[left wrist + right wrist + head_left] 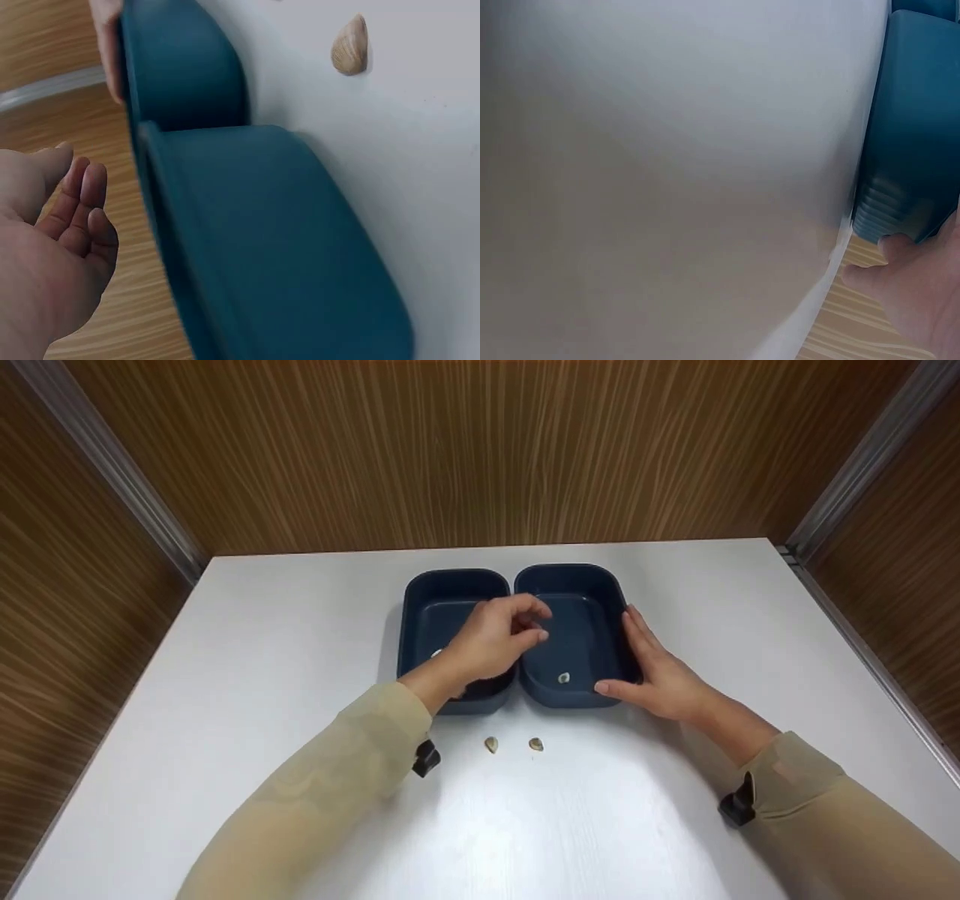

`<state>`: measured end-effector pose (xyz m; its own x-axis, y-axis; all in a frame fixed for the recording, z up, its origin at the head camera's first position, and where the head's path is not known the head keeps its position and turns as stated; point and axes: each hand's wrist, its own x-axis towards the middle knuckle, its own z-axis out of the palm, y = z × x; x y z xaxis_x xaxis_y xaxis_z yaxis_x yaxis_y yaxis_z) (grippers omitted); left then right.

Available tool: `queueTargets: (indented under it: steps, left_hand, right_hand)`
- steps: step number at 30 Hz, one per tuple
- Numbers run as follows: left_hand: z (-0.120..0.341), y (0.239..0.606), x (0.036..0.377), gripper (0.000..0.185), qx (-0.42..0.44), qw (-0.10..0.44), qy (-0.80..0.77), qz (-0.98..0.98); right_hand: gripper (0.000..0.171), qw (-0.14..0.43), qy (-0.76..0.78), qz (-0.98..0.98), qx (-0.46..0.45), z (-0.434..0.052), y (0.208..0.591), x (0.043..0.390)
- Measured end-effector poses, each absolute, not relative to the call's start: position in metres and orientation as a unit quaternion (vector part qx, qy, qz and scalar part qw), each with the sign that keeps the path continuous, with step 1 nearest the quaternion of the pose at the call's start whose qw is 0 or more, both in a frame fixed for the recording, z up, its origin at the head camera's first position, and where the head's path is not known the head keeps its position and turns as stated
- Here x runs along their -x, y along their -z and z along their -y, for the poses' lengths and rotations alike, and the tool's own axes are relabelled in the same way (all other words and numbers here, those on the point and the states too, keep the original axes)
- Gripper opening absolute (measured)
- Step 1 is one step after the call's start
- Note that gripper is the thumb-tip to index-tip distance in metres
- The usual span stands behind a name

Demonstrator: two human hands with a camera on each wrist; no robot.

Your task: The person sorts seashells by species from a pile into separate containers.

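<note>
Two dark blue boxes stand side by side. My left hand [491,636] hovers over the left box [457,577] and the inner walls, fingers bent loosely, thumb apart from the index finger. Nothing shows between its fingers in the left wrist view. Along the outer wall of the right box [574,622], my right hand [664,679] rests with straight fingers, its thumb at the front corner. One small shell [564,678] lies inside the right box. In the left box, a pale shell [437,653] is partly hidden by my left wrist.
Two more shells, a pale one [491,745] and a browner one [535,744], lie on the white table [300,645] in front of the boxes. Wood-grain panels [487,457] rise behind the table and at both sides.
</note>
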<state>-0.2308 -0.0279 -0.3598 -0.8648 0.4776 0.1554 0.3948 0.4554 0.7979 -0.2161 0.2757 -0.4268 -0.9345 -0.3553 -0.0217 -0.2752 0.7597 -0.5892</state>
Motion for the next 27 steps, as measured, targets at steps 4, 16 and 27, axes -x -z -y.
queueTargets:
  steps: [4,16,27]
  left_hand:
    - [0.038,0.349,0.216,0.024,-0.272,0.040,-0.463,-0.842]
    - [0.067,0.354,0.170,0.021,-0.319,0.039,-0.461,-0.827]
    - [0.087,0.384,0.137,0.022,-0.332,0.070,-0.457,-0.822]
  right_hand:
    - [0.120,0.066,0.301,-0.937,0.166,-0.275,0.426,0.215]
    - [0.119,0.058,0.305,-0.934,0.176,-0.276,0.425,0.214]
    - [0.118,0.059,0.299,-0.936,0.174,-0.276,0.425,0.213]
